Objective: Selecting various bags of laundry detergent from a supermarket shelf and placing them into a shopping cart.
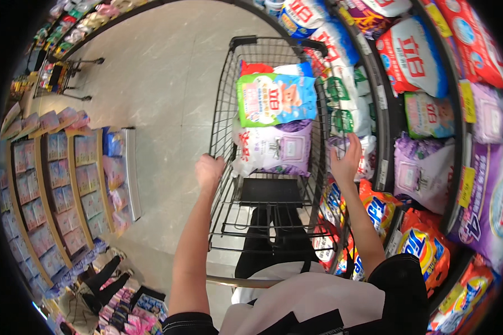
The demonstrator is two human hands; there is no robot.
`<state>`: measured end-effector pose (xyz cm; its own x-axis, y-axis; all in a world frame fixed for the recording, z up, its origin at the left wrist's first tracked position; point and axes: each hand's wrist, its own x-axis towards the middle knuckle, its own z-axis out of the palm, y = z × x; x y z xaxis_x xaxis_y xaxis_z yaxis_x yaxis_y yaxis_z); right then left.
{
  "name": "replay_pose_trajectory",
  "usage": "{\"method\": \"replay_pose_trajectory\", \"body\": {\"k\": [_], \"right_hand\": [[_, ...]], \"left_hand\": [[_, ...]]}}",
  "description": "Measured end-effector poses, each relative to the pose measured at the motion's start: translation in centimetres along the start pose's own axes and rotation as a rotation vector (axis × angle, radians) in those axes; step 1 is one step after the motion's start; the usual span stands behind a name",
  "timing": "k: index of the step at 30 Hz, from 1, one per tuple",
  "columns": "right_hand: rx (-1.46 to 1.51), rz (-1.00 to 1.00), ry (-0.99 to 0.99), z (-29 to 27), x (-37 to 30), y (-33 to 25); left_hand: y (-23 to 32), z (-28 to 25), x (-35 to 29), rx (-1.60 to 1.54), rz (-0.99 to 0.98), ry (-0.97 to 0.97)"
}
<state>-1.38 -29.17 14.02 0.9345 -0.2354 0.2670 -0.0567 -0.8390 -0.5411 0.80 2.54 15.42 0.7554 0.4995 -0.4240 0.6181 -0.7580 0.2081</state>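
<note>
The left hand [209, 171] is closed around the left rim of the black wire shopping cart [269, 192], apparently to steady it; the right hand [346, 160] is empty, fingers spread, beside shelved detergent bags [368, 153], contact undeterminable. Wire sides contain the green-and-blue bear-print bag [276, 99], ahead of the purple-and-white bag [276, 148].

head view: from above the person's torso [330, 301], looking steeply down and ahead
shopping cart [269, 192]: close below, mid-view
floor [167, 111]: farther off, at upper left
shelves [395, 114]: at right, bowed by the wide fisheye toward its dark rim
</note>
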Motion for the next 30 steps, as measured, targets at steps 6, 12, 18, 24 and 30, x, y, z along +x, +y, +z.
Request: {"method": "replay_pose_trajectory", "body": {"k": [6,12,18,24,30], "right_hand": [[0.234,0.754,-0.633,-2.6,-6.2,5.2],[-0.289,0.42,-0.421,-2.7,-9.9,4.2],[-0.089,0.497,-0.419,-4.9,-14.4,3.4],[-0.113,0.608,-0.443,-5.7,-19.5,1.8],[-0.109,0.55,-0.424,-6.9,-24.0,1.9]], "left_hand": [[0.0,0.1,-0.8,0.015,0.027,0.019],[-3.3,2.2,-1.6,0.029,0.102,0.02],[-7.6,4.3,-3.1,0.06,0.15,0.045],[-11.8,4.7,-4.7,-0.038,0.076,-0.114],[-14.4,5.0,-7.4,-0.037,0.098,-0.162]]}}
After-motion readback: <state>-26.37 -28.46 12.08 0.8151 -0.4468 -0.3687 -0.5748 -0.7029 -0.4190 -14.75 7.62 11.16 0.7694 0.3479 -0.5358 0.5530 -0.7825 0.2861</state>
